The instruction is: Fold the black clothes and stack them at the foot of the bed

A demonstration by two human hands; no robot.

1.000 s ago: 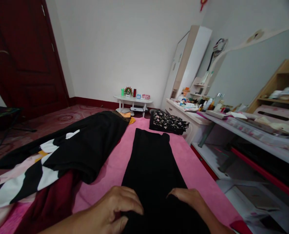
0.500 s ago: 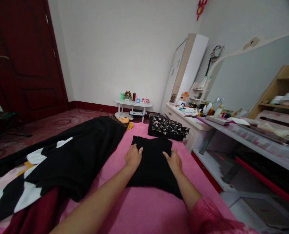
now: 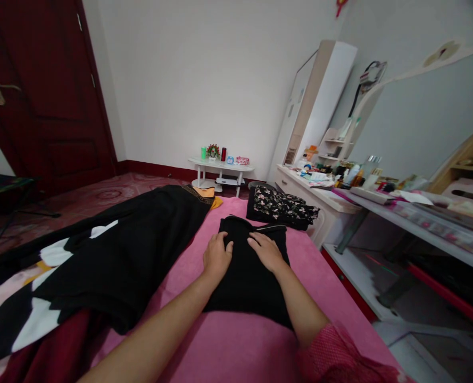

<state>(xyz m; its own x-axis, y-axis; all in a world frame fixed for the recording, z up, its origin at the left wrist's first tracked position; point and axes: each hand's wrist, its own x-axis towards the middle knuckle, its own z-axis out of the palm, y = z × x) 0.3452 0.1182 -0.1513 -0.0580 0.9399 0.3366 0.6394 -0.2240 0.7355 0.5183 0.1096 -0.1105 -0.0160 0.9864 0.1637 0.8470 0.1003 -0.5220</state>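
Observation:
A black garment (image 3: 248, 282) lies folded into a rough rectangle on the pink bed cover (image 3: 236, 346), with a thin pale line along its far edge. My left hand (image 3: 217, 255) rests on its left side, thumb apart from the fingers. On its upper middle lies my right hand (image 3: 266, 250), palm down with the fingers spread. Just beyond is a black floral folded garment (image 3: 280, 205). Left of my left arm, a large black garment (image 3: 140, 244) with white parts is spread out over dark red cloth (image 3: 56, 351).
A dressing table (image 3: 312, 186) crowded with bottles stands at the right, beside a grey-topped table (image 3: 412, 218). Beyond the bed is a small white table (image 3: 220, 166) with a green cup and flowers. A dark red door (image 3: 60, 96) is at the left.
My right hand has moved left from the garment's right edge onto its upper middle, and its fingers have spread. The pale line on the far edge now shows. The view has shifted slightly.

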